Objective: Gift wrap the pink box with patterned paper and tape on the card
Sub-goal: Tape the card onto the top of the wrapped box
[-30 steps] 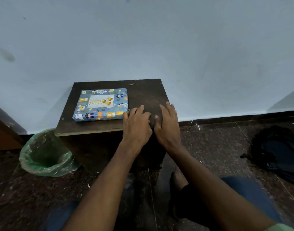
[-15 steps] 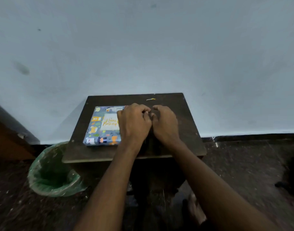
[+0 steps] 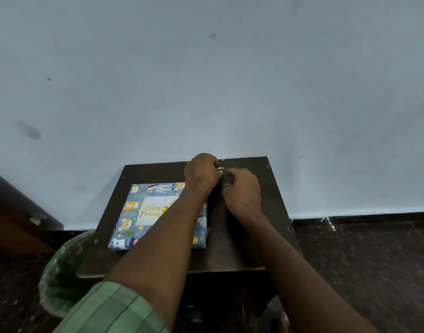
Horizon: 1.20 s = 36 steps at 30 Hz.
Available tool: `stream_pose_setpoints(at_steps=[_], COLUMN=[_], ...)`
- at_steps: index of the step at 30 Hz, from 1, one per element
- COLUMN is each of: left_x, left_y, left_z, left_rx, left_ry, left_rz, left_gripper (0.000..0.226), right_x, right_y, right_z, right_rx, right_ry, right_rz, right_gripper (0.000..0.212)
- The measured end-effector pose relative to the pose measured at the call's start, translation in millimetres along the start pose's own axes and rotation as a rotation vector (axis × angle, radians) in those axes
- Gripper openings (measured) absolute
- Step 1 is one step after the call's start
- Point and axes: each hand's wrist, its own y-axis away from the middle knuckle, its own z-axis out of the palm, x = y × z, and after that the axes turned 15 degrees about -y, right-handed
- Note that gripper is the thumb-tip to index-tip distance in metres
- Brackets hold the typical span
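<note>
The box (image 3: 131, 219), wrapped in blue animal-patterned paper, lies flat on the left half of a small dark table (image 3: 244, 248). A white "Happy Birthday" card (image 3: 152, 210) sits on its top, partly hidden by my left forearm. My left hand (image 3: 201, 171) and my right hand (image 3: 243, 191) meet at the table's far edge, beyond the box. Both have curled fingers closing on a small yellowish scrap (image 3: 221, 168) lying there. Which fingers actually pinch it is hard to tell.
A pale blue wall rises right behind the table. A bin lined with a green bag (image 3: 62, 277) stands on the dark floor at the table's left front corner. A brown wooden piece of furniture (image 3: 11, 227) is at far left.
Both hands moved from the table's near edge forward, past the box, to the small scrap at the far edge, and their fingers curled. The view tilted up and closer.
</note>
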Motion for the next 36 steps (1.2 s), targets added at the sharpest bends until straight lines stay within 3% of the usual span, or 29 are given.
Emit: stream_pose_setpoints(at_steps=[6, 10, 18, 20, 29, 34, 36], left_x=[10, 10, -1, -2, 1, 9, 9], left_y=[-15, -24, -40, -43, -55, -53, -49], left_z=[5, 8, 20, 22, 18, 13, 12], left_rx=[0.055, -0.03, 0.027, 0.052, 0.032, 0.045, 0.049], left_ry=[-0.057, -0.112, 0.258, 0.291, 0.153, 0.033, 0.091], left_rz=[-0.034, 0.016, -0.044, -0.017, 0.062, 0.111, 0.091], left_gripper=[0.009, 0.013, 0.029, 0.016, 0.001, 0.014, 0.018], right_x=[7, 8, 9, 8, 17, 18, 17], right_y=[-3, -5, -13, -14, -17, -17, -17], right_z=[-9, -8, -4, -2, 6, 4, 3], right_rx=[0.027, 0.034, 0.072, 0.068, 0.074, 0.071, 0.079], right_ry=[0.004, 0.012, -0.04, -0.052, -0.035, -0.029, -0.062], right_rz=[0.016, 0.02, 0.032, 0.027, 0.027, 0.01, 0.02], right_gripper=[0.041, 0.045, 0.045, 0.044, 0.045, 0.042, 0.042])
